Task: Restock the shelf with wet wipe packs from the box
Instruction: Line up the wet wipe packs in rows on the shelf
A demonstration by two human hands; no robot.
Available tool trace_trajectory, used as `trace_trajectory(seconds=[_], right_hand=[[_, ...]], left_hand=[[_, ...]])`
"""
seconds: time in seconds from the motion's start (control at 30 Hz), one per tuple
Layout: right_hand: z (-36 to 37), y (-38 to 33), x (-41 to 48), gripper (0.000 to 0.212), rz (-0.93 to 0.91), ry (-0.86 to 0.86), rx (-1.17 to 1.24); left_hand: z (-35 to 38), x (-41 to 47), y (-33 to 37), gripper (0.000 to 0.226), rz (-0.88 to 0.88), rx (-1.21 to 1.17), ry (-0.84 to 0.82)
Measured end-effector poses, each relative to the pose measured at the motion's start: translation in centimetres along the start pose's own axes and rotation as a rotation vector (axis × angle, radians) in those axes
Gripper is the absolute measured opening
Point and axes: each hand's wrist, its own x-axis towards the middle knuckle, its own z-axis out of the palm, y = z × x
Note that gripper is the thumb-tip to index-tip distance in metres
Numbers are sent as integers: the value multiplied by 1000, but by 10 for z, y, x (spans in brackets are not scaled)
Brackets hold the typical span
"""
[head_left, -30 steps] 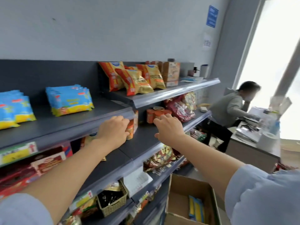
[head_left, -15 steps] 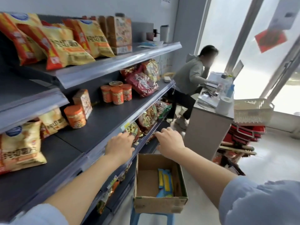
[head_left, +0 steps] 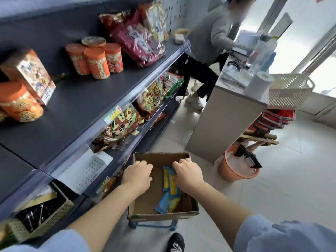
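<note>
A brown cardboard box (head_left: 145, 213) stands on a blue stool on the floor beside the shelves. Inside it lie a few blue and yellow wet wipe packs (head_left: 170, 195), some upright, one tipped at the bottom. My left hand (head_left: 138, 174) hovers over the box's left half, fingers curled, holding nothing. My right hand (head_left: 188, 171) reaches down over the packs, its fingertips at the top of an upright pack; whether it grips the pack I cannot tell. The dark shelf (head_left: 87, 104) runs along the left.
The shelf holds orange jars (head_left: 94, 60), a carton and snack bags. A seated person (head_left: 209, 39) works at a counter (head_left: 227, 110) ahead. An orange bucket (head_left: 236, 168), red baskets (head_left: 272, 119) and a white basket (head_left: 289, 91) stand right. My shoe (head_left: 175, 242) is below the box.
My view has dropped from the upper shelves to the box. Both hands have come down from the shelf edge into the box's opening.
</note>
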Motion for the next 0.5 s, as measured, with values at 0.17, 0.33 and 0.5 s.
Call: trace_trajectory(seconds=[0.17,0.33,0.5], right_hand=[[52,23,36,30,-16,-138,31],[104,41,68,39,6,-263,82],[163,49,87,41,107,-400,204]], left_hand=[[45,36,8,33,-83,-38,-122],[95,76,18,34,-153,-67,-225],[150,109,23,34,-184,-95,-355]])
